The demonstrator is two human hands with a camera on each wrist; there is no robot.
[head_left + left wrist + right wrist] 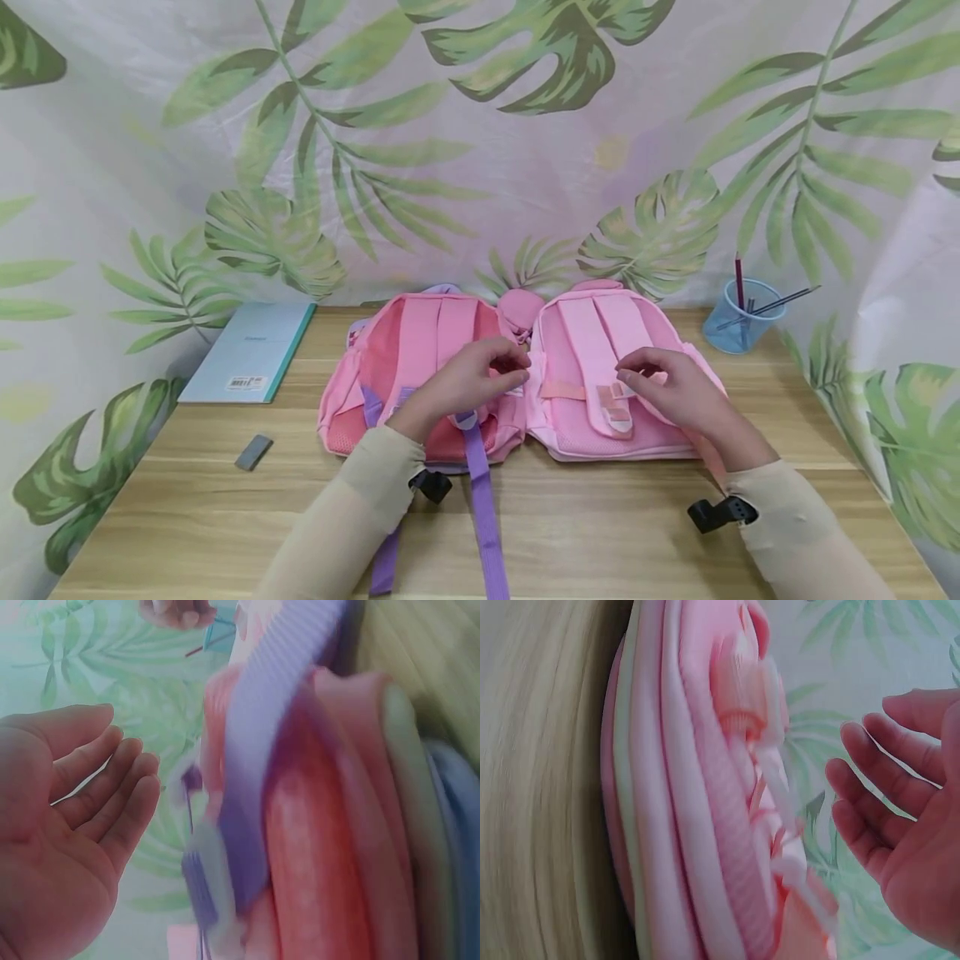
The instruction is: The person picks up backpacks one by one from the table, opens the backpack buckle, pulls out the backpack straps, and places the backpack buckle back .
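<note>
Two small backpacks lie side by side on the table, straps facing up. The left one [504,433] is deeper pink with purple webbing straps [483,508]; the right one [570,442] is pale pink with peach webbing. My left hand [472,379] hovers over the left backpack's right side, fingers loosely bent and holding nothing. Above the right backpack hangs my right hand [678,387], its fingers also loosely bent around nothing. Both wrist views show a gap between fingers and bags. A purple strap [259,750] crosses the left wrist view; a peach webbing loop [739,690] shows in the right.
At the left lies a light blue notebook [247,346], with a grey eraser-like block [254,452] in front of it. A blue mesh cup [727,333] holding pencils stands at the back right. Leaf-patterned cloth [450,208] hangs behind the wooden table [600,533].
</note>
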